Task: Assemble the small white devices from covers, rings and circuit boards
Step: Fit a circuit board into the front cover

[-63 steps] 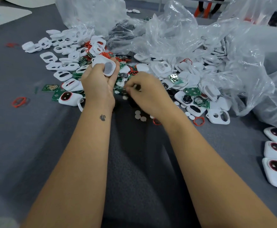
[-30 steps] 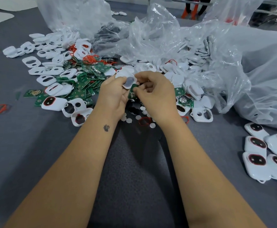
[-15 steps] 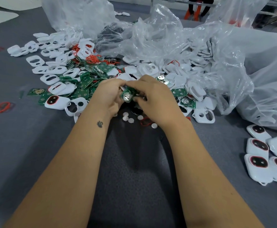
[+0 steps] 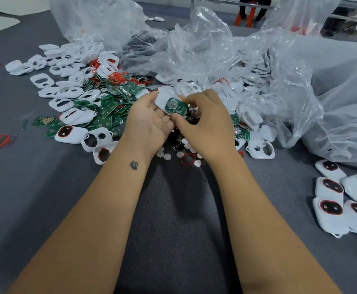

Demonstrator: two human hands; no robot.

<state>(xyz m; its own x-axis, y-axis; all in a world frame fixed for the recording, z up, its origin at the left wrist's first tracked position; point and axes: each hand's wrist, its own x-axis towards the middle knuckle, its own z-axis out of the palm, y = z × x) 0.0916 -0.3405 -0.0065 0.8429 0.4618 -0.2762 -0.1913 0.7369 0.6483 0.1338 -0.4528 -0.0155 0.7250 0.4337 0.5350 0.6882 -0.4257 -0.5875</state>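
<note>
Left hand (image 4: 150, 122) is cupped palm-up, fingers curled under a white cover (image 4: 162, 98), which sits just above the parts heap at the 12 o'clock side of the worktop (image 4: 173, 209). A green circuit board (image 4: 175, 106), coin cell face up, lies in the cover's open side. Right hand (image 4: 207, 124) pinches closed on the board's 3 o'clock and 6 o'clock edges, thumb low, fingertips over the far edge.

Handling, as judged: both parts are light. The cover is a thin rigid shell, smooth, likely to slip if squeezed only at its rounded ends, so support it from beneath across the back. The board is stiff but brittle at the solder points; hold it by the edges, keeping clear of the cell clip, and press evenly to seat it.

Change versus half a second ago: then the pair was held low between two closed hands, with only the board showing. Now it is lifted toward 12 o'clock, the left hand has opened and turned, and the cover is visible beneath the board. Finished devices (image 4: 330, 206) at 3 o'clock are unchanged.
</note>
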